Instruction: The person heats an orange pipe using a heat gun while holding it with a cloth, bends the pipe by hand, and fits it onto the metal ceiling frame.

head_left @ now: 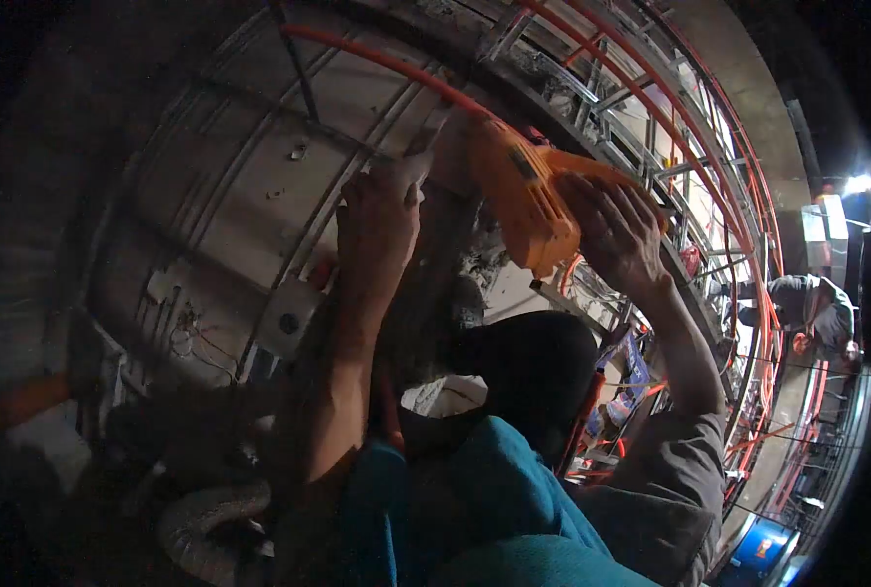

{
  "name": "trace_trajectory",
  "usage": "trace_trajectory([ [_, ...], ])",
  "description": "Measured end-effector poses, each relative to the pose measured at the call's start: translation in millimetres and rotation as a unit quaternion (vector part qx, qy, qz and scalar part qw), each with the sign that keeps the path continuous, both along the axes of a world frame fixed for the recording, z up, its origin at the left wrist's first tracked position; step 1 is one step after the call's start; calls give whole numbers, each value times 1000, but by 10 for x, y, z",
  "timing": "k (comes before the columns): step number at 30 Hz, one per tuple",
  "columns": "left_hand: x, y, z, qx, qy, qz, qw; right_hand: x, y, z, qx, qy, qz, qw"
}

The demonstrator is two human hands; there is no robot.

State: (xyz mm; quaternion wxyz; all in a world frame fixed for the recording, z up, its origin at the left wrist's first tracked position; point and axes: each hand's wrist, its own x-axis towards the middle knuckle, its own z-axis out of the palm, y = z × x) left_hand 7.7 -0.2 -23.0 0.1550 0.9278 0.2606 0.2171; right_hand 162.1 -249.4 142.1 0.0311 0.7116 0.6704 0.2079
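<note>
My left hand (381, 220) is closed and raised around a pale, narrow object (421, 161) with a darker tip. I cannot tell its kind. To the right, my right hand (616, 230) lies over the arm of a bulky orange plastic housing (528, 201), its fingers curled along the side. The housing has slots and a lower block. An orange-red cable or tube (386, 61) runs from the upper left down to the top of the housing. Shadow hides where they meet.
Metal cable ladders (611, 98) with orange and red lines curve along the upper right. Another person (815, 308) is at the far right. Below my left hand is a pale box (289, 318). At the lower left lies a ribbed flexible duct (201, 533).
</note>
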Motion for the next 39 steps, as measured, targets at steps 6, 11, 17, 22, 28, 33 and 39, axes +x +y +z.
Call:
trace_trajectory([
  [6, 58, -62, 15, -115, 49, -16, 992, 106, 288, -56, 50, 51, 36, 997],
  [11, 29, -34, -35, -60, 82, 36, 994, 297, 705, -326, 171, -27, 117, 978],
  [17, 8, 218, -468, -4, -6, -98, 995, 297, 1188, -293, 219, -53, 139, 964],
  [22, -23, -67, 92, -83, 98, 8, 992, 381, 1519, -427, 206, -43, 149, 966],
  [28, -34, -63, 179, -23, 125, 23, 992, 274, 1447, -325, 213, 5, 133, 968],
  [33, -53, -43, 76, 5, 80, 20, 997, 236, 1250, -294, 208, 37, 106, 972],
  [39, -57, -62, 127, -22, 86, 15, 996, 152, 915, -180, 209, 39, 90, 973],
])
